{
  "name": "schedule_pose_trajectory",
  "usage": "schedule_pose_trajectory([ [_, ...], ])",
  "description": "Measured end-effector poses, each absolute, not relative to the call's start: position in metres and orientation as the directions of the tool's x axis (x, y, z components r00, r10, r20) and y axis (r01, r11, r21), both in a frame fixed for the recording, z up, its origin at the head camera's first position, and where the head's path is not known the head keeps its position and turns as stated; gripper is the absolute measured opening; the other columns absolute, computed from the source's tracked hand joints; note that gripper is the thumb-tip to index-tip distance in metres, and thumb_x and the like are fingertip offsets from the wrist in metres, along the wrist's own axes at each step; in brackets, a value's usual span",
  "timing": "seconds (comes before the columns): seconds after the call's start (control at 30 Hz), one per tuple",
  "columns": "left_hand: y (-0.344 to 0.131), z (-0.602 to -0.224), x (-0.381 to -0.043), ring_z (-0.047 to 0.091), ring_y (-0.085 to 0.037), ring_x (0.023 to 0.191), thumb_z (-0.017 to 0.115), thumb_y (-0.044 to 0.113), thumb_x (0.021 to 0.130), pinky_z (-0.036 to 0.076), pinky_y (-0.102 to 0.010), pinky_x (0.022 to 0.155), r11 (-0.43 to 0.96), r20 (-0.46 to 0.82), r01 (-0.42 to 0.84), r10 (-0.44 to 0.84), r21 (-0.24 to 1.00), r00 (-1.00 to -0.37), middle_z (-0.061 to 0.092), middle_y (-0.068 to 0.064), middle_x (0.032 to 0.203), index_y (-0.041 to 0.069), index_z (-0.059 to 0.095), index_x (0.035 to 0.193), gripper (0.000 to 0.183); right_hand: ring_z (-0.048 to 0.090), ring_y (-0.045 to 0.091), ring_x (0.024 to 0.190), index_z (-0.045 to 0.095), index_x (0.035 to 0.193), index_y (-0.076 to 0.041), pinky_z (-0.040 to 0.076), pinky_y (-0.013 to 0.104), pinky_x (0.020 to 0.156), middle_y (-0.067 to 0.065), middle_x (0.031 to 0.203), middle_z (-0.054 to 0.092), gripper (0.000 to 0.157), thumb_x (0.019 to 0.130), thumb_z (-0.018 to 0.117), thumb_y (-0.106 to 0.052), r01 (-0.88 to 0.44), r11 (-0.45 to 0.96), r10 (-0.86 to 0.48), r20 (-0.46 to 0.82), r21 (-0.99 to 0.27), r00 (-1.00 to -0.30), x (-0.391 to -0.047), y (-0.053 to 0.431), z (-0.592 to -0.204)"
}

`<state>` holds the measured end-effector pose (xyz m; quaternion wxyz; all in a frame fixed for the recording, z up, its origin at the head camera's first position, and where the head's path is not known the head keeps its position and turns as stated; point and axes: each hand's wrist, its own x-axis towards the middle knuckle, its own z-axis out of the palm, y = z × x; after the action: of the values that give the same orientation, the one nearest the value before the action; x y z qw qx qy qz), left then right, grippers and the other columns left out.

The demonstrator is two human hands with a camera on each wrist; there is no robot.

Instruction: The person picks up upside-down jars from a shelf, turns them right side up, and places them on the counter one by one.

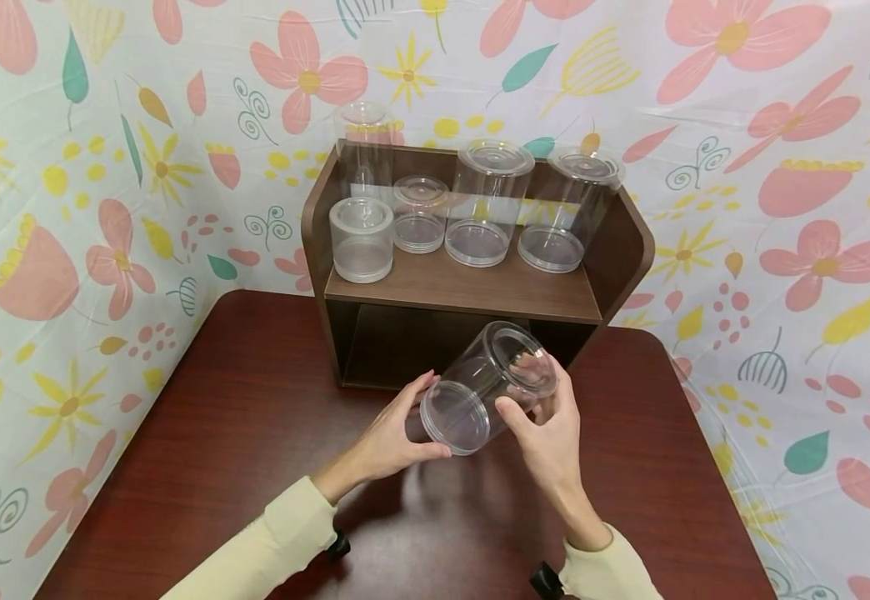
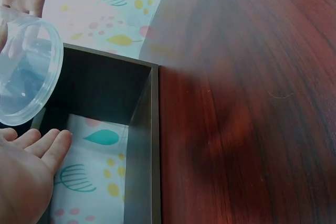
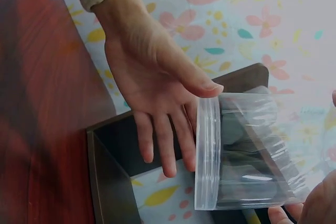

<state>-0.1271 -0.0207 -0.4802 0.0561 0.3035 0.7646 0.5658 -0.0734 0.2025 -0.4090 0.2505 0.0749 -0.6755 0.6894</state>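
Observation:
A clear plastic jar [image 1: 472,392] hangs tilted over the table in front of the shelf. My right hand [image 1: 547,425] grips its upper part, thumb on the near side and fingers round the back. At the lower, ringed end of the jar is my left hand [image 1: 397,429], thumb tip right at the rim. In the right wrist view the left hand [image 3: 152,61] shows straight, spread fingers, palm toward that end. The left wrist view shows the left hand's fingers [image 2: 52,148] extended below the jar [image 2: 29,72]. Nothing shows inside the jar.
A brown wooden shelf unit [image 1: 465,296] stands at the table's back. Several clear jars line its upper board, among them a short frosted jar [image 1: 362,250] at front left and a tall jar [image 1: 480,208]. Flowered cloth [image 1: 142,150] hangs behind. The dark red table [image 1: 255,400] extends around.

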Motion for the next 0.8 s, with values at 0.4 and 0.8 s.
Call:
schedule_pose_trajectory([
  [0.4, -0.022, -0.481, -0.124, 0.042, -0.024, 0.144, 0.094, 0.029, 0.075, 0.031, -0.055, 0.117, 0.231, 0.230, 0.383, 0.496, 0.894, -0.837, 0.050, -0.006, 0.153, 0.015, 0.025, 0.164, 0.113, 0.063, 0.020, 0.115, 0.036, 0.150, 0.009, 0.053, 0.029, 0.099, 0.024, 0.136, 0.053, 0.072, 0.085, 0.066, 0.018, -0.466, -0.069, 0.317, 0.424, -0.882, -0.849, -0.070, 0.193, -0.415],
  [0.8, -0.021, -0.483, -0.126, 0.051, -0.024, 0.137, 0.096, 0.018, 0.071, 0.035, -0.049, 0.117, 0.112, 0.294, 0.389, 0.478, 0.914, -0.828, 0.048, -0.008, 0.154, 0.008, 0.021, 0.162, 0.118, 0.062, 0.024, 0.123, 0.043, 0.145, 0.005, 0.054, 0.033, 0.098, 0.011, 0.135, 0.061, 0.057, 0.092, 0.060, 0.015, -0.505, -0.195, 0.319, 0.433, -0.841, -0.843, -0.070, 0.185, -0.418],
])
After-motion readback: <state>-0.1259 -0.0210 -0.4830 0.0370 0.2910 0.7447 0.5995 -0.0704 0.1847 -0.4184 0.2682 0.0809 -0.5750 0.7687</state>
